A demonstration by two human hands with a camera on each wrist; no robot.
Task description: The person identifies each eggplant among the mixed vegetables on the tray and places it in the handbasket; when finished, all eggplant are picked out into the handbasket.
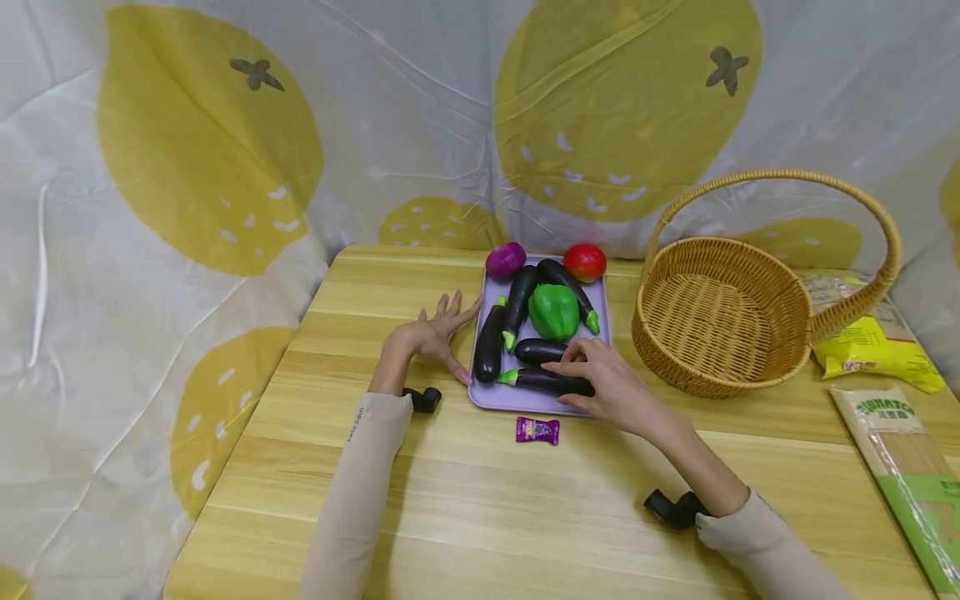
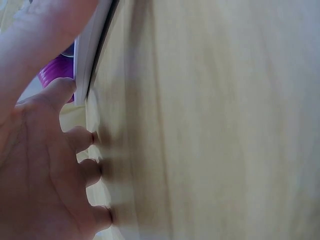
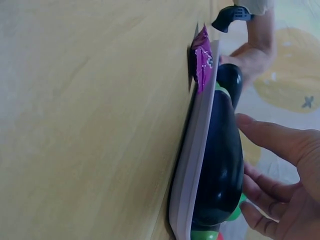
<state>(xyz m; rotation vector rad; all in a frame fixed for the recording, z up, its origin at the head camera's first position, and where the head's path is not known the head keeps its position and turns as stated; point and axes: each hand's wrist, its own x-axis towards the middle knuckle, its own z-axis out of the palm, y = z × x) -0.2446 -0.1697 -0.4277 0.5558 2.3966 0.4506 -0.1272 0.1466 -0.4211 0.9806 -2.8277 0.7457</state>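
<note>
A lilac tray (image 1: 517, 402) holds several dark eggplants with green stems. Beside its left edge is my left hand (image 1: 435, 332), fingers spread, with the thumb at the near corner. In the left wrist view its fingertips (image 2: 90, 172) meet the wood. My right hand (image 1: 609, 385) is over the front eggplant (image 1: 540, 380), thumb and fingers apart and loosely bent. In the right wrist view the thumb tip is right at the upper side of that eggplant (image 3: 220, 160), which lies behind the tray rim. A green bell pepper (image 1: 553, 312) sits among the eggplants.
A purple onion (image 1: 506, 260) and a red fruit (image 1: 585, 263) are at the tray's back corners. A purple candy packet (image 1: 537, 430) lies in front. To the right stand a wicker basket (image 1: 720, 317), a yellow bag (image 1: 873, 346) and a noodle pack (image 1: 903, 467).
</note>
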